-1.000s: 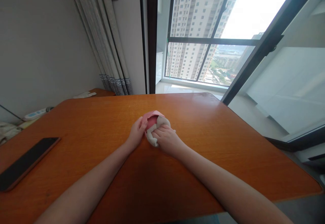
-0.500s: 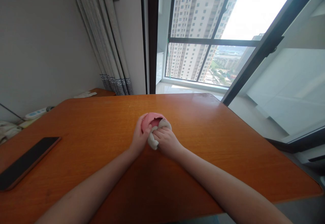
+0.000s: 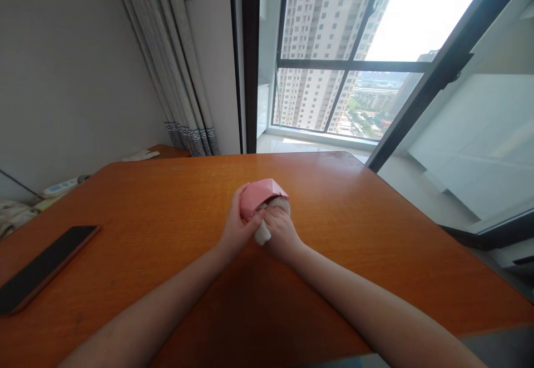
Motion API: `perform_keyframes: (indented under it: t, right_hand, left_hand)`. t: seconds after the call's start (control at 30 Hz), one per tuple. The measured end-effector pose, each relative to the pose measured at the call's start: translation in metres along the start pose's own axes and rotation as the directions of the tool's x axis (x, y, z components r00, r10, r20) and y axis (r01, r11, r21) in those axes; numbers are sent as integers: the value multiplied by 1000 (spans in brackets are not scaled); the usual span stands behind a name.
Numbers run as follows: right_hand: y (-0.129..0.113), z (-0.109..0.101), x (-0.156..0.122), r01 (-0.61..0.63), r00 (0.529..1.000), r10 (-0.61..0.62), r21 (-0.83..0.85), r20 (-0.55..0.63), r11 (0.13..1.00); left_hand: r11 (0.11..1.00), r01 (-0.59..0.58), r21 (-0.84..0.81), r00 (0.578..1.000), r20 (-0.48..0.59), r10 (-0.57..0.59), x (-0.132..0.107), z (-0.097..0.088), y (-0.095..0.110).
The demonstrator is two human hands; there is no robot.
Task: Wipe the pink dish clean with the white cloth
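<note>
My left hand [image 3: 236,224] is wrapped round the left side of a pink faceted bowl [image 3: 260,192], which is tilted with its opening toward me and to the right. In my right hand [image 3: 282,230] is a whitish-grey cloth [image 3: 262,234], bunched up and pushed against the bowl's opening. One end of the cloth hangs down between my two hands. The right fingers are partly hidden inside the bowl. Both hands are just above the wooden table [image 3: 175,201], close together near its middle.
A dark phone-like slab [image 3: 45,268] lies on the table at the left. Behind the table's far left corner are a white power strip [image 3: 62,185] and some fabric [image 3: 14,212]. A grey curtain [image 3: 167,56] and a large window [image 3: 350,68] stand beyond the far edge.
The bowl has turned and shifted slightly right, so its outer side shows more and its inside less. My right hand and the cloth have gone along with it.
</note>
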State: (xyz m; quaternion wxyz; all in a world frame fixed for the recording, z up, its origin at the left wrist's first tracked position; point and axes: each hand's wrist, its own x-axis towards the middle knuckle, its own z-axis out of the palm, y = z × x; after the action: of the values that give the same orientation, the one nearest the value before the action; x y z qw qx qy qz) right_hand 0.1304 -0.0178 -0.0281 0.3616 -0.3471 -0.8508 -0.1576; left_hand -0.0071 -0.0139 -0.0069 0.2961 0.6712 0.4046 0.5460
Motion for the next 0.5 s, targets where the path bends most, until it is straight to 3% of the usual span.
perform_keyframes:
  t: [0.1, 0.2, 0.3, 0.4, 0.5]
  right_hand:
    - [-1, 0, 1, 20, 1000, -21, 50, 19, 999]
    - [-1, -4, 5, 35, 986, -42, 47, 163, 998]
    - [1, -13, 8, 64, 958, -39, -79, 285, 995]
    - [3, -17, 6, 15, 952, 55, -225, 300, 974]
    - [3, -14, 3, 18, 954, 49, -219, 295, 975]
  left_hand:
    - [997, 48, 55, 999, -8, -47, 0, 0, 1]
    - [993, 96, 72, 995, -9, -95, 9, -6, -7]
    - [987, 142, 75, 989, 21, -144, 19, -12, -15]
    - [983, 162, 86, 982, 83, -169, 24, -15, -17]
    - [985, 155, 75, 984, 75, -160, 19, -11, -15]
